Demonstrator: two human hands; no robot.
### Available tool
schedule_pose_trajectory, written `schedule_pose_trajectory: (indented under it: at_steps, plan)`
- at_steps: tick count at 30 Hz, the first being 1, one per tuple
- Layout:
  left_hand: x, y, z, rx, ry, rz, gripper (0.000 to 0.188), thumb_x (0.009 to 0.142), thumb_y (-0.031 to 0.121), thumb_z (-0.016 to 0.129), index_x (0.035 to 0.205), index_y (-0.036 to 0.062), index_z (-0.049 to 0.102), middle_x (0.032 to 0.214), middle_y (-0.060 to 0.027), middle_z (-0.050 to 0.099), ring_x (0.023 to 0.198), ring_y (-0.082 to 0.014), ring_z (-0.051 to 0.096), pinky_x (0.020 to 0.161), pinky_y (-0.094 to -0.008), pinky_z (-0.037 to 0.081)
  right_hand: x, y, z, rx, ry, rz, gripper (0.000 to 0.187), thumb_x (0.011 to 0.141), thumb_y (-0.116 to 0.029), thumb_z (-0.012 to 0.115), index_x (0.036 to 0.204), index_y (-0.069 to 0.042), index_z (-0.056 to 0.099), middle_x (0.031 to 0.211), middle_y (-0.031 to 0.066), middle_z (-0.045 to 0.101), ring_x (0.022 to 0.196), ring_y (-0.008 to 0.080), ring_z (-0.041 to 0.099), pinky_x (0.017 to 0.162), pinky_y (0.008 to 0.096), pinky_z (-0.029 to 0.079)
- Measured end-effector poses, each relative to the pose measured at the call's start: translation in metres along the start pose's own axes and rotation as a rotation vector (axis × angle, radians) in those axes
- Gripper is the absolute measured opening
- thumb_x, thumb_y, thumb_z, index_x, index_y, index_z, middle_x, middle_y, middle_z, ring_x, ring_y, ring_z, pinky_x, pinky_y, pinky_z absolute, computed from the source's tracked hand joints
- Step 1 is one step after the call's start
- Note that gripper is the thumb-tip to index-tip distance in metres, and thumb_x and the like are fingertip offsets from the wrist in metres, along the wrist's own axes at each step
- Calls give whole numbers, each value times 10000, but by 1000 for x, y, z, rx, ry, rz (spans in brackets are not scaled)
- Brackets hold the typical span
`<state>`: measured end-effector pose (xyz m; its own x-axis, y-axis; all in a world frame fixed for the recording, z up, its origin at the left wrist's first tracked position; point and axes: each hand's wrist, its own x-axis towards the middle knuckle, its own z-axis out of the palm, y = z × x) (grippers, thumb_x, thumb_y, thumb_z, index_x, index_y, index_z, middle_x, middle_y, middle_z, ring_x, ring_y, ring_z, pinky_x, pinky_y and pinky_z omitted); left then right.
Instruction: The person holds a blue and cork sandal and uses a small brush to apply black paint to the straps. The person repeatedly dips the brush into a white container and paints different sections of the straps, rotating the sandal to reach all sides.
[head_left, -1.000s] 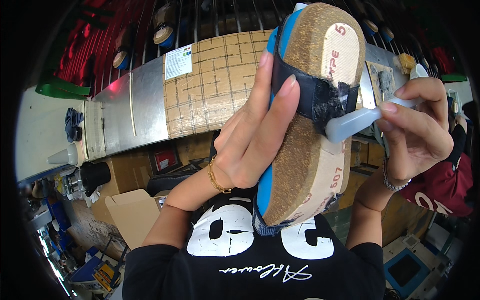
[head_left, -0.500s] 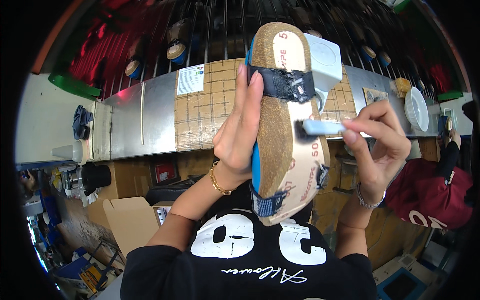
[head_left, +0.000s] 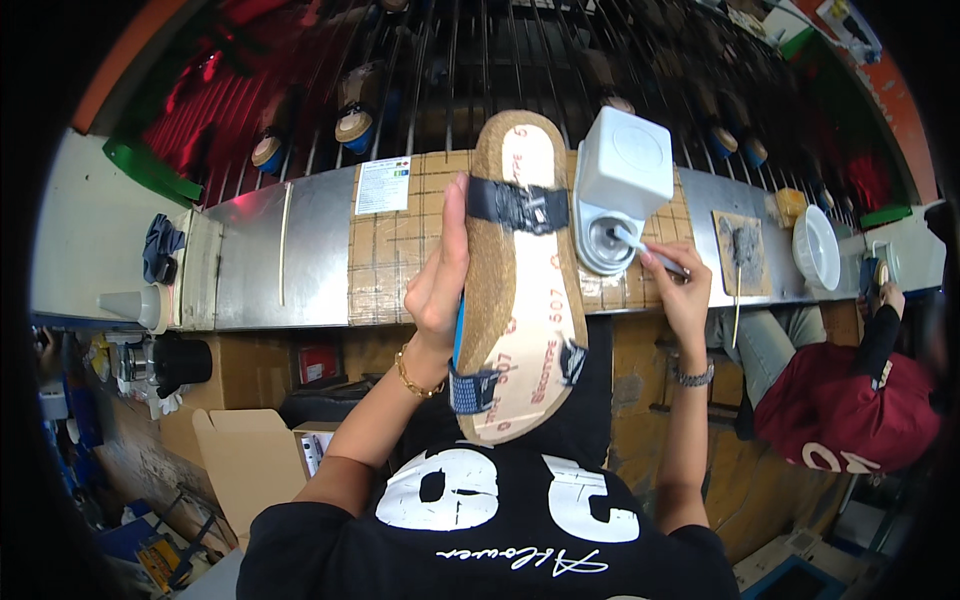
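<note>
My left hand (head_left: 441, 278) is closed on a sandal (head_left: 538, 285), held upright with its underside toward me. Cork rims a pale insole board printed in red, and dark strap ends lie folded across it. Blue shows along the left edge, where my palm and fingers press. Between the fingertips of my right hand (head_left: 688, 295) is a light-blue-handled brush (head_left: 634, 240). Its head dips into the round cup of a white dispenser pot (head_left: 626, 165) just right of the sandal; the bristles are hidden there.
Cardboard (head_left: 400, 260) covers part of the metal bench. Behind it, a rack of metal rods (head_left: 470, 90) carries several shoes. At right are a stained board with a stick (head_left: 741, 255), a white bowl (head_left: 815, 247) and a co-worker in a maroon top (head_left: 850, 410).
My right hand has moved the brush from the sandal's underside into the pot's cup. The sandal has shifted a little left and farther from the camera.
</note>
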<state>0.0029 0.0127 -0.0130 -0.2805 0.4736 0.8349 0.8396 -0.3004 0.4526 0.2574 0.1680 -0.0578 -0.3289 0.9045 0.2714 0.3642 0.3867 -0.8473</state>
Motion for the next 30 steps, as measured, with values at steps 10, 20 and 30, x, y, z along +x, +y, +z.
schedule_pose_trajectory:
  at_steps: [10, 20, 30]
  plan:
    - [-1, 22, 7, -113, -202, 159, 818, 792, 31, 785, 1432, -197, 329, 1348, -378, 527, 1159, -389, 650, 937, -379, 576, 2, -145, -2, -129, -8, -873, 806, 908, -718, 360, 1492, -162, 388, 1155, 46, 746, 1320, 300, 537, 1201, 503, 30]
    - [1, 25, 4, -183, -191, 95, 767, 838, 78, 720, 1446, -168, 324, 1365, -364, 520, 1173, -381, 643, 935, -376, 572, 10, -149, 12, -253, -58, -1025, 923, 878, -830, 181, 1540, -204, 325, 1048, -8, 775, 1291, 283, 579, 1214, 523, -29]
    - [-7, 20, 2, -216, -224, -127, 720, 883, 124, 656, 1461, -140, 318, 1381, -351, 512, 1188, -374, 635, 934, -374, 569, 1, -148, 6, 25, -247, -904, 1005, 884, -843, 69, 1569, -131, 252, 869, 23, 778, 1201, 273, 628, 1208, 551, -23]
